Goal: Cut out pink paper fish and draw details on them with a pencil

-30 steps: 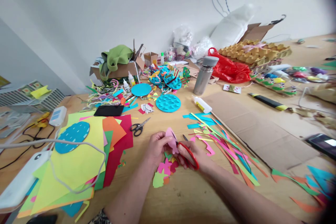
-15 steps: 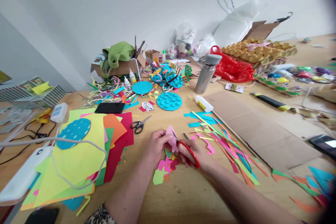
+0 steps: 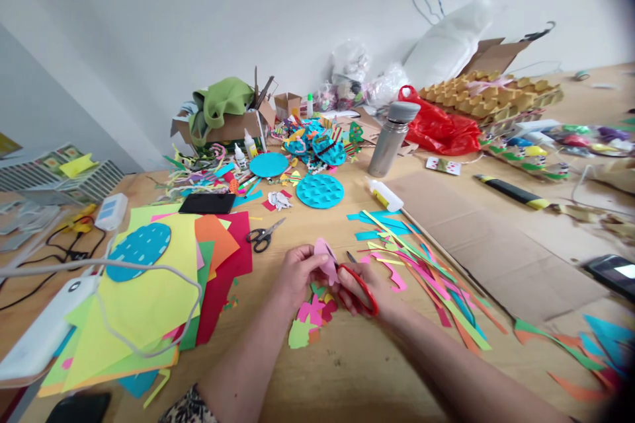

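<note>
Between its thumb and fingers my left hand (image 3: 300, 272) pinches a light pink paper cutout (image 3: 325, 260). My right hand (image 3: 363, 288) is closed on red-handled scissors (image 3: 366, 292), whose blades meet the right side of the pink paper. Beneath the hands lies a small pile of cut shapes in pink, green and dark red, with a yellow-green cutout (image 3: 300, 333) nearest me. Black-handled scissors (image 3: 265, 236) rest on the table beyond my left hand.
Stacked coloured sheets (image 3: 143, 304) lie at left under a cable. Paper strips (image 3: 436, 277) and cardboard (image 3: 506, 251) are at right. A glue bottle (image 3: 385, 196), a steel bottle (image 3: 391, 140) and blue discs (image 3: 319, 191) stand or lie farther back.
The pink paper and the red scissors have shifted very slightly; both hands keep their hold in nearly the same place.
</note>
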Action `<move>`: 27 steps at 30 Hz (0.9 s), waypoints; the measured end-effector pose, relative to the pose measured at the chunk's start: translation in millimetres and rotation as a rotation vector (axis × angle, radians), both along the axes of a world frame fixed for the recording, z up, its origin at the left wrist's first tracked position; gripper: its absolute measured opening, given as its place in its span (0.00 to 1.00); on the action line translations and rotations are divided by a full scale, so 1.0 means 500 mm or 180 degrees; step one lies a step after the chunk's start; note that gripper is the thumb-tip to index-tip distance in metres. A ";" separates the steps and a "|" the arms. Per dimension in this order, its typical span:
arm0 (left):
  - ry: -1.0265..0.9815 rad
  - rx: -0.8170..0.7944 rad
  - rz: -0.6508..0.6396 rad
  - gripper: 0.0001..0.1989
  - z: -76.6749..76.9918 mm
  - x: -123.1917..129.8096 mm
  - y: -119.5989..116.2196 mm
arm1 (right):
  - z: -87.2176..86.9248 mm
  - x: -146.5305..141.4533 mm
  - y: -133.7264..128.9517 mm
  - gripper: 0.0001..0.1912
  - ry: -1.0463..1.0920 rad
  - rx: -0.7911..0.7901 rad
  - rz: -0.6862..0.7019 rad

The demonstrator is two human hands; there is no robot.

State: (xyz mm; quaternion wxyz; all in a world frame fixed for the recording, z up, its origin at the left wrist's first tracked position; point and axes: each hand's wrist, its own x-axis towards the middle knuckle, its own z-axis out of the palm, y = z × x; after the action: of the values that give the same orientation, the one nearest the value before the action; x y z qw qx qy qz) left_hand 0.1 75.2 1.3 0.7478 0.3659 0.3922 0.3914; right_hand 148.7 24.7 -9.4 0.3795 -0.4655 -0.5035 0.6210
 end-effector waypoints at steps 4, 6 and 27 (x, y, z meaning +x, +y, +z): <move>-0.0011 0.0002 -0.0029 0.13 0.000 0.000 -0.003 | 0.002 -0.001 -0.001 0.34 -0.0004 -0.0071 -0.0033; -0.0011 -0.0009 -0.0035 0.14 -0.001 0.000 -0.003 | 0.003 -0.001 -0.001 0.34 -0.0007 -0.0089 -0.0042; 0.0024 -0.0006 -0.0065 0.15 -0.004 -0.002 0.000 | 0.001 -0.002 -0.002 0.33 0.0128 -0.0049 -0.0022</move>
State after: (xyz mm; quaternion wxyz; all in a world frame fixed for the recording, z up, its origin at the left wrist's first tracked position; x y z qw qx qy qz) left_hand -1.0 75.3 -0.7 0.7506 0.3706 0.3916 0.3819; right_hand 148.0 23.9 -8.6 0.3881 -0.4577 -0.4894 0.6328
